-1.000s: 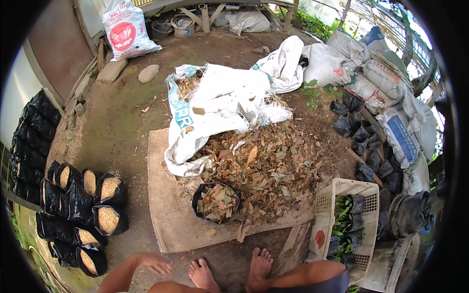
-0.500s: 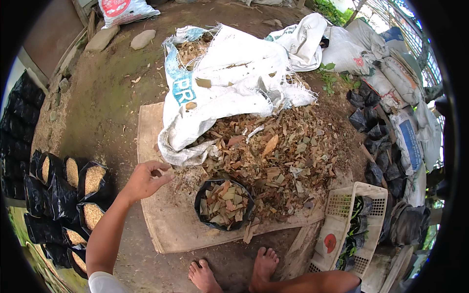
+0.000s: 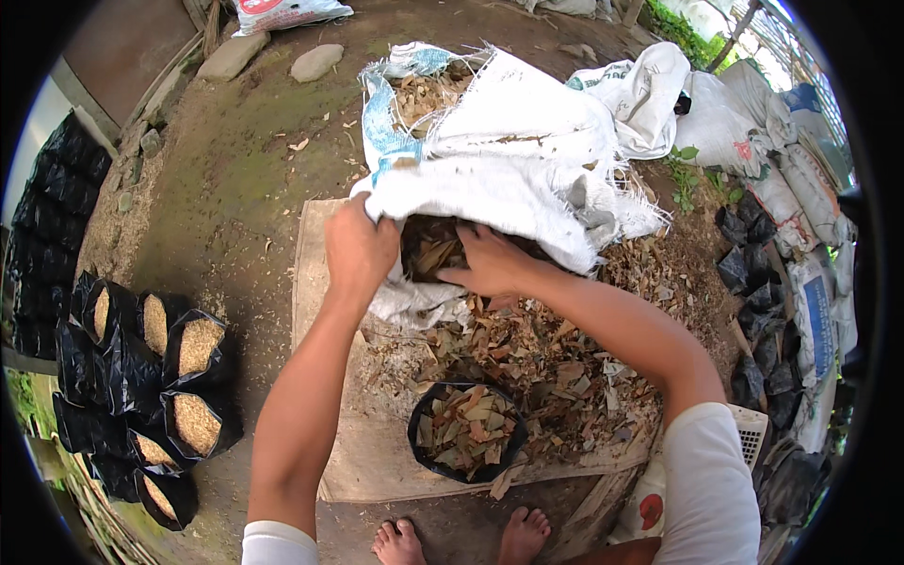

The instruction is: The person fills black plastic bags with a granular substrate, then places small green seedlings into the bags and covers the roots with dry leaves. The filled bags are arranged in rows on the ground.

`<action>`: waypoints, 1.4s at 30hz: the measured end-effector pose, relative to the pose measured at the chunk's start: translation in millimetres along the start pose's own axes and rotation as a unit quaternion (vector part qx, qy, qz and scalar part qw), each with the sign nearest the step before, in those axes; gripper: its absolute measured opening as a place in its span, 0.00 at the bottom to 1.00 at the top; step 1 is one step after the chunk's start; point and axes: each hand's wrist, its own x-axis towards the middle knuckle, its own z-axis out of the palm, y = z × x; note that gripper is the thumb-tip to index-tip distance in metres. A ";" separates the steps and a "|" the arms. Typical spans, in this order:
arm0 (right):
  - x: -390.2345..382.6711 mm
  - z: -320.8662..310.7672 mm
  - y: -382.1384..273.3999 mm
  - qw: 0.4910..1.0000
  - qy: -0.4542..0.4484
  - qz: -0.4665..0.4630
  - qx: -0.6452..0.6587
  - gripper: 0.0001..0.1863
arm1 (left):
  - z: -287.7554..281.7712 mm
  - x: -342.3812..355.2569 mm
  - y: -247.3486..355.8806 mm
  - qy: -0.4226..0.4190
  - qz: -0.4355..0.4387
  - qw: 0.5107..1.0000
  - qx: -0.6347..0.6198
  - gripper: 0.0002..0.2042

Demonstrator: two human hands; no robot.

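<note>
Across the middle of the ground lies the mat (image 3: 325, 443), and on its far end slumps the big white sack (image 3: 508, 160), mouth toward me, with dry leaves inside. I judge the step in hand to be drawing leaves out of that sack. Before it spreads the leaf pile (image 3: 556, 367), loose over the mat's right half. Off to my left stand the filled black bags (image 3: 160, 377), topped with pale husk, well apart from the work. Just in front of my feet sits the black pot bag (image 3: 466, 433), upright, open, and partly filled with leaves.

My left hand (image 3: 358, 250) is clenched on the sack's lower lip, lifting it clear. My right hand (image 3: 490, 264) reaches into the mouth, fingers curled over brown leaves; I cannot tell whether it has closed on a handful or only rakes at them.

As I read it, the next move calls for keeping the lip held up while the right hand pulls leaves toward me, low and slow, so they land near the pot bag and not off the mat.
</note>
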 end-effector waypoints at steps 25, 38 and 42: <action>-229.7 -33.6 63.9 0.961 0.131 -0.019 -0.242 0.37 | 20.3 -120.8 -82.2 -0.149 -0.377 0.901 -0.157 0.43; -272.3 105.6 70.2 0.981 -0.023 0.168 -0.091 0.51 | -52.2 -223.8 29.2 -0.319 0.186 0.925 0.089 0.19; -251.7 63.8 103.2 0.977 0.036 0.206 0.049 0.47 | -61.2 -265.3 27.7 -0.379 -0.070 0.922 0.036 0.35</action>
